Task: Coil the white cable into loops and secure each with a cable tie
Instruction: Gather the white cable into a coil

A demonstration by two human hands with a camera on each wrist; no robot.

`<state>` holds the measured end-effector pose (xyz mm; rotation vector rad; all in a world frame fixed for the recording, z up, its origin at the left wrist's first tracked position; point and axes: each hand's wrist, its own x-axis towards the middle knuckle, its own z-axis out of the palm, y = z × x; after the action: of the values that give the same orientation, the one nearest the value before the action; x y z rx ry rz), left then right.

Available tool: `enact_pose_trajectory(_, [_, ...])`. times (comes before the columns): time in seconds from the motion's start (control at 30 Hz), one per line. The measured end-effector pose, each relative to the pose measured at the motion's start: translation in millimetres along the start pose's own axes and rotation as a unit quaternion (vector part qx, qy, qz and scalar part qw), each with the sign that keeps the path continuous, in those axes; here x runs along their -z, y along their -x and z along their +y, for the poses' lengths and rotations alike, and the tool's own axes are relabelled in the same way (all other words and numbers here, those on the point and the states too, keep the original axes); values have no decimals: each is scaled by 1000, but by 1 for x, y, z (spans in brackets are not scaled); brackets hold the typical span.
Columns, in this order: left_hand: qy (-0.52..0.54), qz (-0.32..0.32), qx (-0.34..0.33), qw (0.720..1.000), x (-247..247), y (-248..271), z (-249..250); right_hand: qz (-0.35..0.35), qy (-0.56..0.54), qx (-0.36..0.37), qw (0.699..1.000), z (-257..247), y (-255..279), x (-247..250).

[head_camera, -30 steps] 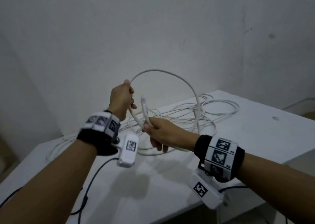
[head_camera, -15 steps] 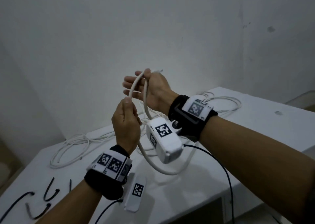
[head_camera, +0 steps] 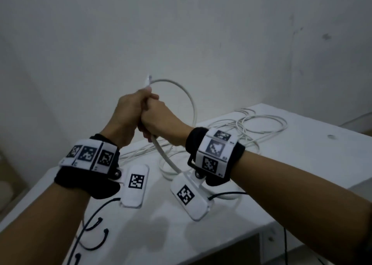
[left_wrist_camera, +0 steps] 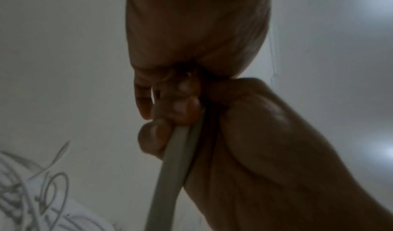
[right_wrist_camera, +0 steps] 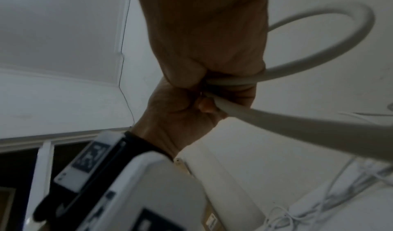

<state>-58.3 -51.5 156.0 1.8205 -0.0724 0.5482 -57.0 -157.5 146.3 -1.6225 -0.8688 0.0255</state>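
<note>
I hold a white cable (head_camera: pixel 192 111) above the white table (head_camera: pixel 302 164), bent into one raised loop. My left hand (head_camera: pixel 131 108) and right hand (head_camera: pixel 158 116) press together as fists, both gripping the cable where the loop crosses. The plug end (head_camera: pixel 148 79) sticks up from the left fist. In the left wrist view curled fingers (left_wrist_camera: pixel 183 103) wrap the cable (left_wrist_camera: pixel 170 167). In the right wrist view the loop (right_wrist_camera: pixel 340 37) arcs out from the right hand (right_wrist_camera: pixel 202 41). Black cable ties (head_camera: pixel 96 242) lie on the table at the near left.
The rest of the cable lies in loose tangled coils (head_camera: pixel 259 121) at the back of the table, near the wall. The table's front edge (head_camera: pixel 231 244) runs below my right forearm. Black sensor leads (head_camera: pixel 94 210) trail from the wrist units.
The right hand has dropped from above the left hand, where its fingers were spread over the loop. It now closes on the cable beside the left fist. The loop now stands to the right.
</note>
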Motion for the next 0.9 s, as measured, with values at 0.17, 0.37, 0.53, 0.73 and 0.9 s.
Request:
enact_pose_trajectory(0.17, [37, -41, 76, 996, -6, 12, -26, -36, 56, -26, 997, 26, 15, -4])
enact_pose_trajectory(0.37, [211, -31, 137, 967, -11, 16, -57, -57, 342, -21, 938, 98, 47, 18])
enact_pose_trajectory(0.53, [221, 3, 110, 969, -27, 21, -71, 73, 470, -70, 877, 145, 98, 57])
enact_pose_trajectory(0.73, [241, 23, 90, 966, -30, 23, -77, -49, 570, -320, 755, 168, 128, 104])
enact_pose_trajectory(0.9, [275, 17, 108, 955, -28, 23, -79, -43, 490, -343, 800, 171, 128, 100])
